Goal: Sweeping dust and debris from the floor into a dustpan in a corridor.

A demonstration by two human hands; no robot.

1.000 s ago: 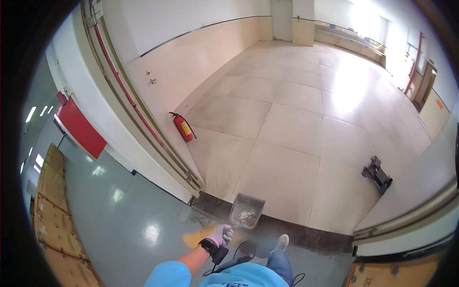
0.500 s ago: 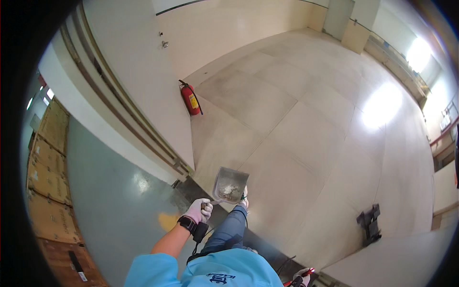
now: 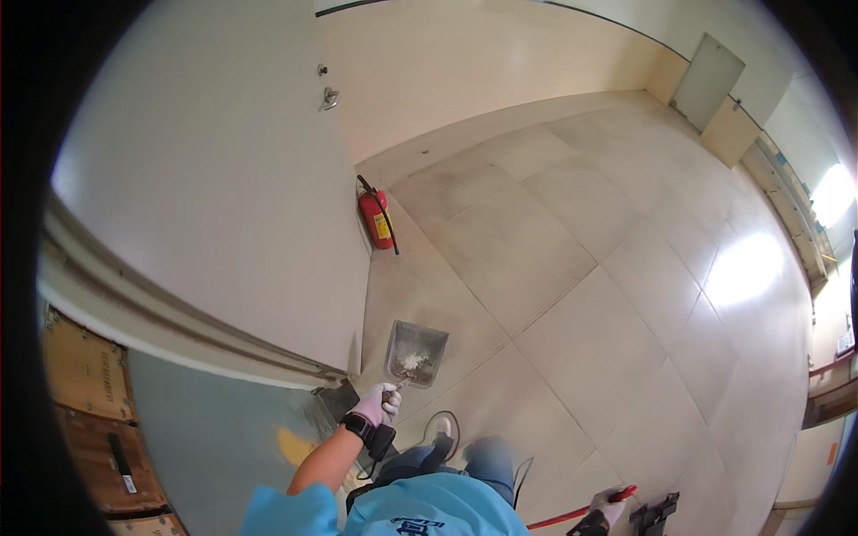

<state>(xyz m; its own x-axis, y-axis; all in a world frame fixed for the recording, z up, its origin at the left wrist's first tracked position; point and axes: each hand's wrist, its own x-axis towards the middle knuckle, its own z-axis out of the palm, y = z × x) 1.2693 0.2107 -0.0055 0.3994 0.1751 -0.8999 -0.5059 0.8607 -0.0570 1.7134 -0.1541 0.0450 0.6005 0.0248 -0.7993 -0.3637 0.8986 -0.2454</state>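
Head view caught a person in a bright blue shirt (image 3: 429, 500), gloved left hand (image 3: 374, 407) wrapped around the handle of a grey dustpan (image 3: 436, 341). The pan was just ahead of those fingers (image 3: 392, 398), pale debris (image 3: 414, 363) gathered inside; whether it touched the beige floor (image 3: 536, 214) could not be told. Well to their right and lower, the gloved right hand (image 3: 608, 507) had its fingers curled around a red stick (image 3: 559, 518), with a black object (image 3: 655, 516) just beside them. Ahead of the left fingers, well apart, a red fire extinguisher (image 3: 377, 217) stood beside a pale door (image 3: 214, 179). A white shoe (image 3: 441, 428) showed near those same fingers, to their right, while wooden crates (image 3: 89, 366) stood well to their left.
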